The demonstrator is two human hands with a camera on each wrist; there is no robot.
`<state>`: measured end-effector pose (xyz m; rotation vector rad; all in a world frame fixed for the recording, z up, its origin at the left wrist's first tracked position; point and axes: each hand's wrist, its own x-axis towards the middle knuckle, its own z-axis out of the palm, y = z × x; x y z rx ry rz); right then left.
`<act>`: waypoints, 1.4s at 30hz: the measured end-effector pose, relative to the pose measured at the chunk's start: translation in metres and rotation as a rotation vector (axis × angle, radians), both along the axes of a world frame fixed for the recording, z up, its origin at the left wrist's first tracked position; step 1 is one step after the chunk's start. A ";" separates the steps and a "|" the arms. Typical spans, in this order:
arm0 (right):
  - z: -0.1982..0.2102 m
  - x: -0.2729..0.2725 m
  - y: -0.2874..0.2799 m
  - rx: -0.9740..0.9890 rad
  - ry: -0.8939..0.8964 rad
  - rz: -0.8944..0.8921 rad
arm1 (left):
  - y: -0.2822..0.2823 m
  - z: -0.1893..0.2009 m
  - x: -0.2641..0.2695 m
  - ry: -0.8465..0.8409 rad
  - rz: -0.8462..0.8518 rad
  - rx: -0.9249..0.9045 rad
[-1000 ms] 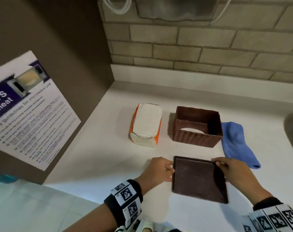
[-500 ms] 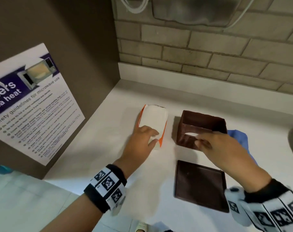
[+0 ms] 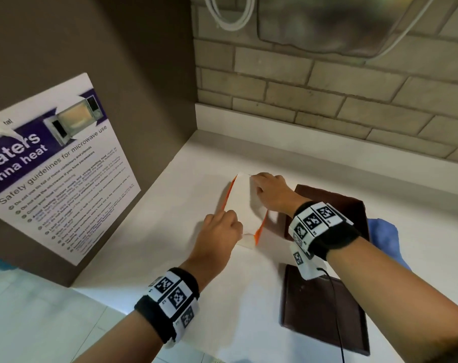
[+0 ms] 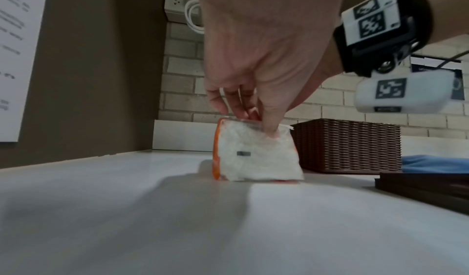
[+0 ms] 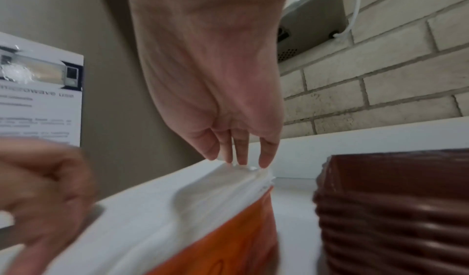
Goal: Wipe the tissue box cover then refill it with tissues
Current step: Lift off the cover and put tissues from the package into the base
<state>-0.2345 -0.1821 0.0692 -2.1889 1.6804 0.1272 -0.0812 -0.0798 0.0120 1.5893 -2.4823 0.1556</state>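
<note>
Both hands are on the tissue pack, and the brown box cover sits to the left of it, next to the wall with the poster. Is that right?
Not quite. Both the left hand and right hand are on the tissue pack, but the brown box cover sits to its right, away from the poster wall. The head view shows this.

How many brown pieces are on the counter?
2: the brown woven box cover stands behind the right wrist, and the flat brown square base panel lies nearer, under the right forearm.

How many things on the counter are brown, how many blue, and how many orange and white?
Brown: 2, the ribbed brown box cover and the flat brown square base
Blue: 1, the blue cloth
Orange and white: 1, the tissue pack
Total: 4
</note>
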 end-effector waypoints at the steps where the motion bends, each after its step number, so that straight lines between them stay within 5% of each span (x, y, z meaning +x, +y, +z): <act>1: -0.002 0.000 -0.002 0.010 0.014 -0.001 | 0.001 -0.002 0.004 0.026 -0.025 -0.050; 6: -0.005 0.003 -0.007 0.001 0.116 -0.051 | 0.008 -0.005 0.022 0.058 -0.085 -0.207; 11: -0.002 0.003 -0.011 0.118 0.181 -0.086 | -0.005 -0.004 0.019 0.388 0.197 -0.056; 27: 0.005 0.001 -0.017 0.348 0.027 -0.139 | -0.015 -0.007 0.018 0.202 0.132 -0.027; 42: 0.009 -0.007 -0.014 0.348 -0.148 -0.157 | -0.010 -0.010 0.015 0.445 0.153 -0.038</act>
